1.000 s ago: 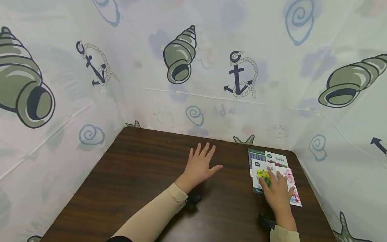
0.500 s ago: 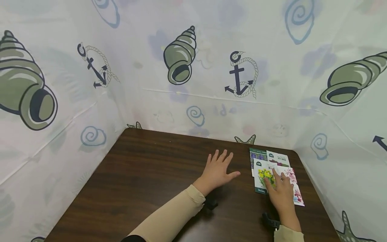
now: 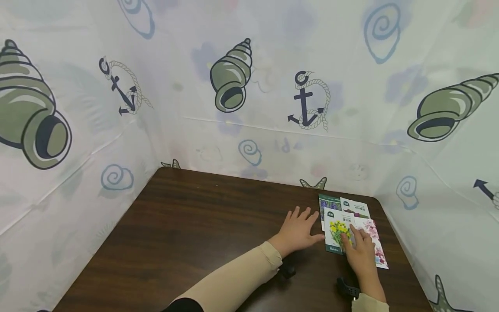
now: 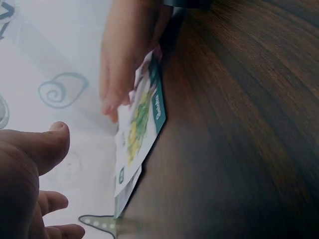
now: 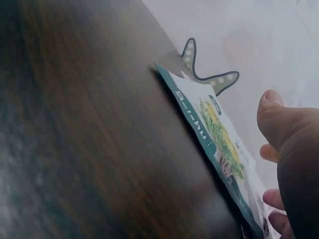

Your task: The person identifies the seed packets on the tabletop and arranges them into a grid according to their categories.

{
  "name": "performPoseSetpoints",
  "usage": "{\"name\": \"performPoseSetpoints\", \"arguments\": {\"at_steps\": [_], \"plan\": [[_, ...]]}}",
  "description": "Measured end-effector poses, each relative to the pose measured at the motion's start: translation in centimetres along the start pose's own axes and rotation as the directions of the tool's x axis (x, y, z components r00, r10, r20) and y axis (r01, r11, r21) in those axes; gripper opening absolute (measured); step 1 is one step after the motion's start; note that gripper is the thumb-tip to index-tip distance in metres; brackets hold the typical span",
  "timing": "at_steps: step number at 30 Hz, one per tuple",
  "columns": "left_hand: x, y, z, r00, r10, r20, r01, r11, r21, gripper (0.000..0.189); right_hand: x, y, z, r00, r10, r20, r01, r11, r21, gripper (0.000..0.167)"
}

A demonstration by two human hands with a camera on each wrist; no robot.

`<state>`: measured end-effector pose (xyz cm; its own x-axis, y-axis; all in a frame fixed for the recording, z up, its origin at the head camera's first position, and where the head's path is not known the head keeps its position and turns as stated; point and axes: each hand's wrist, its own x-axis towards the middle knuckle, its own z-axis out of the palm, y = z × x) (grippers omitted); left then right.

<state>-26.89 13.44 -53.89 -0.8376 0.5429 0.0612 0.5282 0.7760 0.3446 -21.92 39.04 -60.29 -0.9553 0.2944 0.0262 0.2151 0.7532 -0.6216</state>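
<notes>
Several flat seed packets overlap at the far right of the table in the head view. A yellow-flowered packet lies in front, with a pink-blossomed packet to its right. Behind them show a purple-flowered packet and a white packet with a magenta picture. My right hand is over the yellow and pink packets, fingers loosely spread; contact cannot be told. My left hand, fingers apart, hovers just left of the pile, its thumb near the yellow-flowered packet. Between left thumb and fingers nothing is held.
A dark wood-grain table spreads left of the packets. Its back and side edges meet a pale cloth wall printed with shells and anchors. Black wrist devices, such as the right one, sit under the wrists.
My left hand has moved right across the table, closer to the packets. My right hand has stayed over them, its fingers drawn slightly back and together. The packets look almost unmoved.
</notes>
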Motion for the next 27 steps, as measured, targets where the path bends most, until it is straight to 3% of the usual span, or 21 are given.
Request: {"name": "performPoseSetpoints", "arguments": {"at_steps": [9, 15, 21, 27], "plan": [[0.8, 1.8, 1.0, 0.998, 0.063, 0.031, -0.064, 0.997, 0.046, 0.078, 0.3, 0.0, 0.4, 1.000, 0.009, 0.029, -0.010, 0.999, 0.050, 0.076], [2.1, 3.8, 1.7, 0.992, 0.110, 0.068, -0.115, 0.991, 0.074, 0.073, 0.2, 0.1, 0.1, 1.000, 0.013, 0.015, -0.014, 0.998, 0.056, 0.070], [3.3, 5.6, 2.0, 0.979, 0.179, 0.100, -0.183, 0.983, 0.033, 0.065, -0.1, 0.4, -0.5, 1.000, 0.010, -0.005, -0.009, 0.998, 0.065, 0.066], [3.7, 5.9, 2.5, 0.969, 0.215, 0.121, -0.211, 0.977, -0.043, 0.054, 0.1, 0.5, -0.2, 1.000, 0.012, -0.017, -0.010, 0.996, 0.091, 0.063]]}}
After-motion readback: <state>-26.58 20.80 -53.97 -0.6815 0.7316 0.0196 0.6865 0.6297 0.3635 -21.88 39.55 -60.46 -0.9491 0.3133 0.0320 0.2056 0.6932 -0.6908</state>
